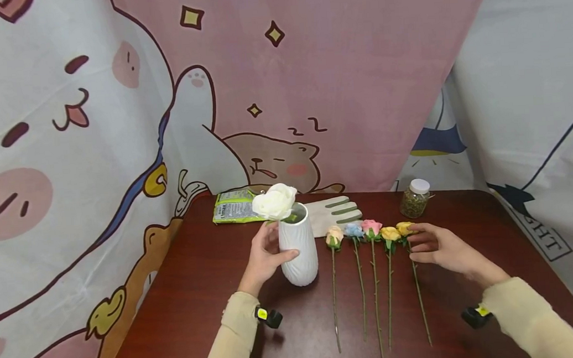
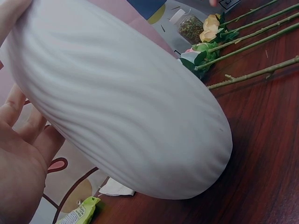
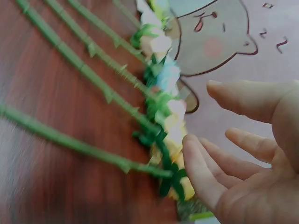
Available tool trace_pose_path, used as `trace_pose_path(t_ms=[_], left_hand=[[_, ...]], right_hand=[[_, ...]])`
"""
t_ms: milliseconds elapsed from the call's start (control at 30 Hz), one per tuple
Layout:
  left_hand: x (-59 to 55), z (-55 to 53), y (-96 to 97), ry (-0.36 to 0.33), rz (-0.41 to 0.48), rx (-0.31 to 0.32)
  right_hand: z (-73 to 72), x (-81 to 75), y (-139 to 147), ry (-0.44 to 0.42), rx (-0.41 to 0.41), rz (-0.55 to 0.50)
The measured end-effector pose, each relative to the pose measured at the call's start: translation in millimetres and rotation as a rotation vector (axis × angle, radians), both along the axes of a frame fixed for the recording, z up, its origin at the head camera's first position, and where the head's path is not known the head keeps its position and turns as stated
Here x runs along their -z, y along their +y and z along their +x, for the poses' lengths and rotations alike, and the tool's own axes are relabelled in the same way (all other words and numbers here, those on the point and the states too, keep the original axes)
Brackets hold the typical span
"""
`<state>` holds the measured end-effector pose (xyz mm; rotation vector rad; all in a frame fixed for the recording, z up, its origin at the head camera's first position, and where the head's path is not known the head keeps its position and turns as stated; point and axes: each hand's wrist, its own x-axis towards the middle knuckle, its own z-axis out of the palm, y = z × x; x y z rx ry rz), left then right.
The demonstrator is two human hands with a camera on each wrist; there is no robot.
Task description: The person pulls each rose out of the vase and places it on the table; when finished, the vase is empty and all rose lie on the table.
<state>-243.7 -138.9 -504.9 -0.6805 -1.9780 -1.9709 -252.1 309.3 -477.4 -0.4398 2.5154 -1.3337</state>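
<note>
My left hand (image 1: pixel 266 256) grips a white ribbed vase (image 1: pixel 299 256), thumb across its front and the other fingers behind. A white rose (image 1: pixel 275 202) stands in the vase and leans left over its rim. In the left wrist view the vase (image 2: pixel 126 107) fills the middle. Over the rightmost yellow rose (image 1: pixel 405 228), my right hand (image 1: pixel 438 249) hovers with loosely bent, parted fingers. The right wrist view has its fingertips right beside the yellow bloom (image 3: pixel 184 186). Left of it lie another yellow rose (image 1: pixel 390 234), a pink (image 1: pixel 371 227), a blue (image 1: pixel 354 230) and a peach one (image 1: pixel 334 235).
Behind the vase, a white glove (image 1: pixel 326 209) with green-striped fingers lies flat, next to a green packet (image 1: pixel 236 207). A white-lidded jar (image 1: pixel 414 200) of dried bits stands at the back right. Printed cloth (image 1: pixel 309 77) hangs around the dark red table (image 1: pixel 176 320).
</note>
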Motion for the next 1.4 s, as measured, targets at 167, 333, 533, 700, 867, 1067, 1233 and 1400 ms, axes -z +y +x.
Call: trace_pose_path(t_ms=[167,333,533,700,867,1067,1233,1400], left_hand=[[0.6,0.0,-0.6,-0.012,-0.003,-0.001],[1.2,0.1,-0.9,-0.023,-0.008,-0.011],[2.0,0.0,-0.8,-0.012,-0.013,-0.009],[1.8,-0.5,-1.2,-0.012,-0.027,-0.019],[1.1,-0.9,-1.2,-0.009,-0.027,-0.020],[1.1,-0.9,-0.6,-0.025,-0.017,-0.011],[1.1,-0.7,0.1,-0.009,0.002,0.004],[2.6,-1.0,0.1,0.004,0.011,0.014]], right_hand=[[-2.0,-13.5,-17.4,0.007,-0.006,-0.086],[-3.4,-27.6,-45.2,0.025,-0.018,-0.132],[-6.2,-42.8,-80.6,0.057,-0.073,-0.223],[-8.6,-54.1,-106.2,0.116,-0.120,-0.288],[-9.6,-65.9,-136.0,0.159,-0.172,-0.342],[-8.5,-82.2,-172.5,0.161,-0.237,-0.369],[-7.5,-94.1,-199.3,0.125,-0.285,-0.380],[-8.7,-99.6,-215.8,0.102,-0.300,-0.348]])
